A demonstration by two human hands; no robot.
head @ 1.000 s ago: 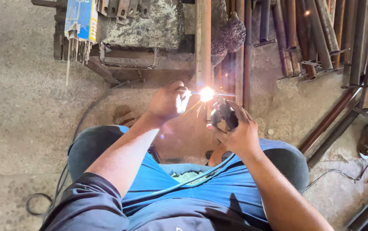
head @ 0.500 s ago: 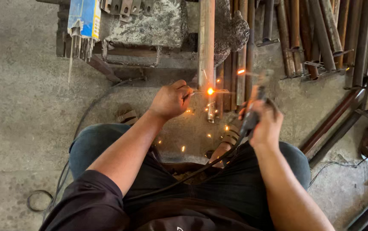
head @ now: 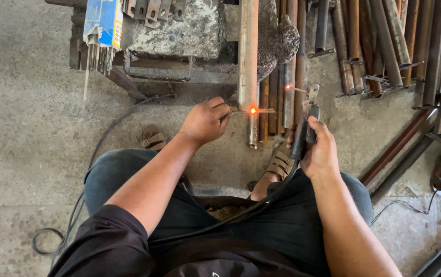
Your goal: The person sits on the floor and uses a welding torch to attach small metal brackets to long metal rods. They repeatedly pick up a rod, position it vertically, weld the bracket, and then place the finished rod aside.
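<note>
Weld spot (head: 252,110) glowing orange on rusty pipe (head: 248,61), at twelve o'clock from the knees. Left hand (head: 203,122) closed around thin metal strip (head: 261,110), pressing it against the pipe. Right hand (head: 319,149) at three o'clock, wrapped tight on black electrode holder (head: 305,131), rod tip (head: 295,89) lifted away. Seemingly tacked; finished pipes with tabs (head: 364,61) at two o'clock, others left bare.

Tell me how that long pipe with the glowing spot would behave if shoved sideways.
The pipe is round and lies on the concrete floor, so it would probably roll. It looks like rigid metal, likely heavy and unbending. The orange glow suggests it is hot near the left hand.
</note>
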